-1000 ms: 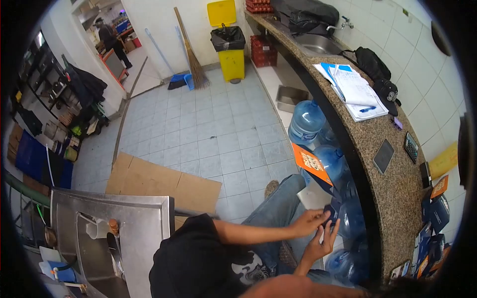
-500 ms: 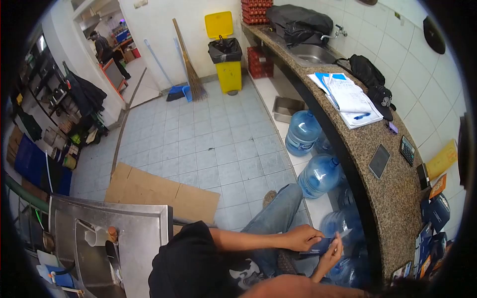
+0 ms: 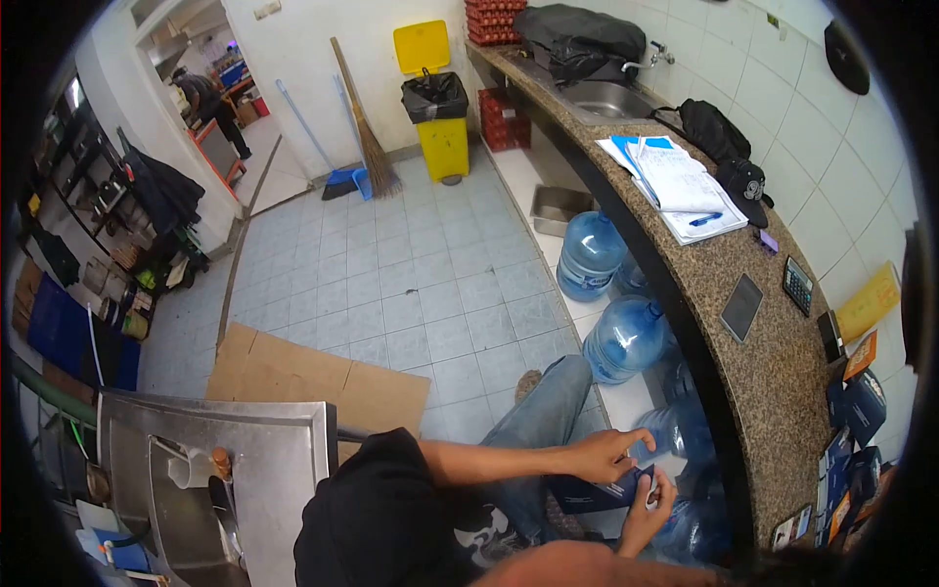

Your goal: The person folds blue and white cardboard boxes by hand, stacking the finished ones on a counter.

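My left hand [image 3: 604, 456] is above a dark blue flat packet or small box [image 3: 593, 496], its index finger stretched out and its thumb apart. I see nothing clearly held in it. My right hand [image 3: 649, 514] has its fingers closed on the packet's right end, where a small whitish bit shows by the fingertips. The packet lies over my lap, beside the jeans [image 3: 538, 406]. Just past my hands, blue water jugs [image 3: 626, 339] stand under the counter.
A curved granite counter [image 3: 773, 421] runs along the right, bearing papers [image 3: 680, 191], a phone [image 3: 741, 307], a calculator [image 3: 798, 285] and several dark blue boxes [image 3: 865, 409]. A steel sink unit [image 3: 279, 470] and cardboard [image 3: 323, 377] are at left. Another person [image 3: 205, 103] stands beyond the doorway.
My left hand has come off the packet, its index finger now stretched out. More of the packet shows, and the pale pointed piece at my right fingertips is no longer visible. The view shifted slightly.
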Tool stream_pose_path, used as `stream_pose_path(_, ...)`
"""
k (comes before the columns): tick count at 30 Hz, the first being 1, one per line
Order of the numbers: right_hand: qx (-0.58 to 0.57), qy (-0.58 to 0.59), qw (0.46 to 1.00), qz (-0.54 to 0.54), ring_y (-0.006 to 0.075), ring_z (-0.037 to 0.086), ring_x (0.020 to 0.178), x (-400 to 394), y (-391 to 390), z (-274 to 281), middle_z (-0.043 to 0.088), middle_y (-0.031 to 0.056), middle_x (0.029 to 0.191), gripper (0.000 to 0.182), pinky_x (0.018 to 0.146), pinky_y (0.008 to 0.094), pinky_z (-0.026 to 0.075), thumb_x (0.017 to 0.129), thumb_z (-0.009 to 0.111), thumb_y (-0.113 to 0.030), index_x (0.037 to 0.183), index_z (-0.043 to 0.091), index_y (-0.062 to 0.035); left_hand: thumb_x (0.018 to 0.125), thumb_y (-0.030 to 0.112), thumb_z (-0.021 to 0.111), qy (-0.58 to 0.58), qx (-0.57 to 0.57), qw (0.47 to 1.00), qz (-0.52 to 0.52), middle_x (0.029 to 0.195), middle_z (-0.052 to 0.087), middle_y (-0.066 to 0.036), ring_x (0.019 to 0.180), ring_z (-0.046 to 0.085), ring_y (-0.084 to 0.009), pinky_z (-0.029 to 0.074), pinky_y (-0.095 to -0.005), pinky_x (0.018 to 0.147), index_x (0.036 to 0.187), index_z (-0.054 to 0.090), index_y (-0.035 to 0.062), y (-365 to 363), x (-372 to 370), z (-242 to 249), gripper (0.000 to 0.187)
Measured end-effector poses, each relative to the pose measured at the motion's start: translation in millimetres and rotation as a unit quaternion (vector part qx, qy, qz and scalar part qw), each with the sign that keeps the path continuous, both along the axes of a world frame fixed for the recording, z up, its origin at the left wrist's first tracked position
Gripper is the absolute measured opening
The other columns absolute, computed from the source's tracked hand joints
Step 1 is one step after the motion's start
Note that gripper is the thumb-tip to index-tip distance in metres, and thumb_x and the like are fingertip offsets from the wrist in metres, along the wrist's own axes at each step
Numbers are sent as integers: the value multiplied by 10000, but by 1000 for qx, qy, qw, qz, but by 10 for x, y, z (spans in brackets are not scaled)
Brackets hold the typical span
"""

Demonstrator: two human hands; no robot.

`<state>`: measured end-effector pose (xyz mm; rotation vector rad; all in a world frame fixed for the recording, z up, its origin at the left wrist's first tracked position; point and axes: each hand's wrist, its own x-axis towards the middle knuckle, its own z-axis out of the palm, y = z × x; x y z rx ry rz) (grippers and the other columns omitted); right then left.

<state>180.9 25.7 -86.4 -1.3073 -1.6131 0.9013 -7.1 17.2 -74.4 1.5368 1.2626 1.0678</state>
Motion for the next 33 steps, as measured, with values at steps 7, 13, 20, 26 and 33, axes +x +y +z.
stream_pose_path(7,-141,89,985,49,124,391,786,-2,46,-109,472,-6,904,288,739,271,365,819,766,-118,1075,702,-1,889,72,564,30,-66,997,10,620,548,-123,624,598,-333,405,-463,568,1262,451,155,-77,-19,46,398)
stream_pose_path(13,-93,67,993,-23,126,494,857,-63,-38,4,560,11,957,235,779,279,418,819,775,-121,1007,693,-8,890,93,585,74,-99,992,-23,666,601,-100,609,594,-263,433,-414,570,1229,514,128,-62,-94,156,348)
stream_pose_path(20,-67,56,986,144,151,542,859,-94,-51,325,596,32,946,316,744,282,427,805,782,-137,1093,698,-37,917,87,593,-83,0,996,-36,782,642,-85,594,598,-181,447,-332,580,1291,495,102,-15,-37,261,387)
stream_pose_path(26,-61,0,994,89,164,547,787,-61,112,613,564,54,888,276,685,284,442,843,742,-129,1112,699,-82,966,110,585,-48,-20,997,-52,625,547,34,558,470,-14,352,-212,544,1303,476,40,170,-167,307,361)
stream_pose_path(33,-74,55,990,106,143,482,752,-18,434,655,501,30,845,336,664,259,388,791,780,-131,1109,705,-53,940,44,565,-111,-99,988,-49,568,553,-10,515,484,-45,337,-228,512,1269,503,72,526,-85,482,337)
